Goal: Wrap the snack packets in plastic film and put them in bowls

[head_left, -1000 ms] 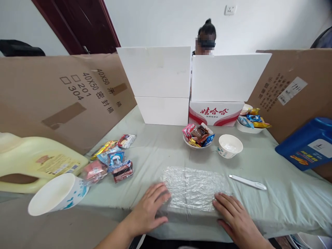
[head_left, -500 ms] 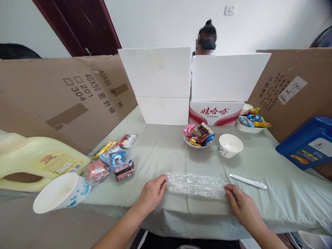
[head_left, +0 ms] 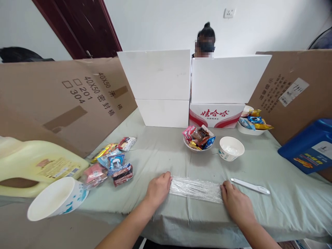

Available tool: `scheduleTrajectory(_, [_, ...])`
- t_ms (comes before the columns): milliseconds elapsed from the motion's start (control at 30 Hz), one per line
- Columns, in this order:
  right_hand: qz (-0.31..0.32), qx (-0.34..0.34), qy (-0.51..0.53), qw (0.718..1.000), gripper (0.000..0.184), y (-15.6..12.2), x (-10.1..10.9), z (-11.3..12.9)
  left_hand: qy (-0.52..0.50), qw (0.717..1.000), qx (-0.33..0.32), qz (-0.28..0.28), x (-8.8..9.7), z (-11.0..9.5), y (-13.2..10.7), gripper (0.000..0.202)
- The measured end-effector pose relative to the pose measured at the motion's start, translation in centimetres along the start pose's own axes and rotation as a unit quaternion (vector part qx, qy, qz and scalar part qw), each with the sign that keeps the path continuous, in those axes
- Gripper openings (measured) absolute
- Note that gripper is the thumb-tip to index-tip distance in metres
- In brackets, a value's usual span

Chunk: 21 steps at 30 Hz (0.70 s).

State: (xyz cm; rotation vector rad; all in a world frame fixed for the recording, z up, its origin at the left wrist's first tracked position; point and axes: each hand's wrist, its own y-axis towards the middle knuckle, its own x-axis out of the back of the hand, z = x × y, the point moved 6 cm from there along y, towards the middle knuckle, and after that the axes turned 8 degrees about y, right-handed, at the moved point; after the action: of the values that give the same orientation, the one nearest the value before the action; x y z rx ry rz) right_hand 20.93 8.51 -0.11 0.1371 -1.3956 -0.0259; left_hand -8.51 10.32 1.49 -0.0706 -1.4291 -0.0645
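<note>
A crinkled strip of clear plastic film (head_left: 195,189) stretches between my two hands, low over the front of the table. My left hand (head_left: 160,186) is closed on its left end, fingertips pinching the edge. At the other end my right hand (head_left: 236,200) grips the film with bent fingers. Just beyond my right hand lies a white utility knife (head_left: 250,186). Behind the film stand a bowl of wrapped snacks (head_left: 198,138) and a white paper bowl (head_left: 231,148) with something clear and shiny inside.
Wrapped snacks (head_left: 114,160) lie at left beside a tilted paper bowl (head_left: 55,200) and a yellow jug (head_left: 44,166). A blue jug (head_left: 308,145) and another snack bowl (head_left: 252,126) are at right. White boxes (head_left: 163,76) and cardboard panels (head_left: 64,103) border the table; a person sits behind.
The film has gone from loosely crumpled to tauter and narrower. My hands have drawn slightly closer together, the left moving right. The whole view has shifted a little.
</note>
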Motion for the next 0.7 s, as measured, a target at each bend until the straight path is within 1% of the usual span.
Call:
scheduleTrajectory(67, [-0.009, -0.003, -0.02, 1.0, 0.025, 0.1, 0.4, -0.2, 0.01, 1.0, 0.005, -0.024, 0.3, 0.0, 0.0, 0.021])
scheduleTrajectory(100, [-0.024, 0.005, -0.028, 0.999, 0.025, 0.2, 0.8, -0.2, 0.013, 0.999, 0.01, -0.049, 0.7, 0.0, -0.1, 0.019])
scheduleTrajectory(167, [-0.08, 0.037, -0.029, 0.996, 0.027, 0.0, 1.9, 0.3, 0.008, 0.992, 0.023, -0.122, 1.9, 0.0, -0.4, 0.018])
scheduleTrajectory(233, [-0.146, 0.094, -0.005, 0.985, 0.03, -0.4, 3.2, 1.8, -0.018, 0.979, 0.015, -0.202, 3.1, -0.6, -1.1, 0.021])
scheduleTrajectory(267, [-0.166, 0.134, 0.013, 0.977, 0.032, -0.7, 3.6, 2.9, -0.038, 0.973, -0.006, -0.23, 3.5, -1.3, -1.5, 0.024])
scheduleTrajectory(300, [-0.167, 0.182, 0.03, 0.968, 0.037, -1.0, 3.6, 4.3, -0.058, 0.967, -0.041, -0.244, 3.6, -2.3, -1.9, 0.028])
scheduleTrajectory(333, [-0.149, 0.235, 0.044, 0.959, 0.044, -1.3, 3.3, 5.8, -0.074, 0.963, -0.086, -0.244, 3.4, -3.5, -2.3, 0.032])
scheduleTrajectory(400, [-0.082, 0.323, 0.059, 0.941, 0.064, -1.8, 1.9, 8.4, -0.083, 0.958, -0.168, -0.219, 2.2, -5.8, -3.0, 0.042])
scheduleTrajectory(433, [-0.048, 0.344, 0.061, 0.936, 0.072, -1.9, 1.0, 9.1, -0.077, 0.957, -0.19, -0.203, 1.4, -6.6, -3.2, 0.05])
scheduleTrajectory(467, [-0.019, 0.347, 0.062, 0.936, 0.078, -2.0, 0.2, 9.3, -0.066, 0.959, -0.199, -0.189, 0.5, -6.9, -3.4, 0.058])
scheduleTrajectory(500, [-0.001, 0.337, 0.061, 0.939, 0.08, -2.0, -0.5, 9.1, -0.055, 0.962, -0.196, -0.179, -0.3, -6.9, -3.6, 0.065])
scheduleTrajectory(567, [0.011, 0.301, 0.055, 0.952, 0.084, -2.2, -1.3, 7.7, -0.039, 0.969, -0.175, -0.172, -1.5, -6.1, -3.7, 0.069])
scheduleTrajectory(633, [-0.009, 0.269, 0.045, 0.962, 0.09, -2.7, -1.3, 5.7, -0.028, 0.971, -0.162, -0.174, -1.9, -4.9, -3.8, 0.069])
scheduleTrajectory(700, [-0.051, 0.247, 0.031, 0.967, 0.096, -3.7, -0.8, 3.9, -0.021, 0.971, -0.152, -0.184, -1.5, -4.0, -4.1, 0.067])
